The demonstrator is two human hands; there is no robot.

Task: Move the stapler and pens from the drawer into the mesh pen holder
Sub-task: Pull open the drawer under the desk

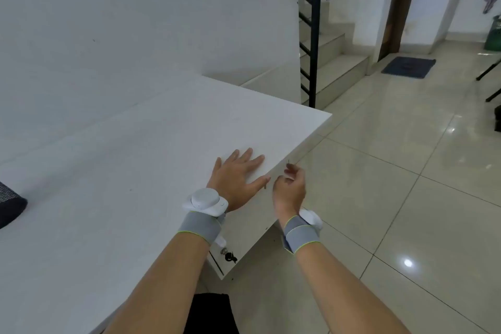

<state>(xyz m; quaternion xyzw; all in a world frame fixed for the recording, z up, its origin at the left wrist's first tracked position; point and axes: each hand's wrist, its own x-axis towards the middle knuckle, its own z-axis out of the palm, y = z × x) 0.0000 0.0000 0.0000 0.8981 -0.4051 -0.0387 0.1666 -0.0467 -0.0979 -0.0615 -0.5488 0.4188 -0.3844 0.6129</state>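
Observation:
My left hand (238,179) lies flat, fingers spread, on the white desk top (151,165) near its right front edge. Just past that edge, my right hand (288,190) has its fingers curled at a thin metal handle (288,163) on the white drawer front (244,230) under the desk. The drawer looks closed, so the stapler and pens are hidden. Only a dark corner of the mesh pen holder (9,207) shows on the desk at the far left edge of the view.
A lock with keys (229,255) hangs on the cabinet front below my left wrist. Glossy floor tiles (393,198) spread to the right. A staircase with a black railing (314,35) rises behind the desk, against the white wall.

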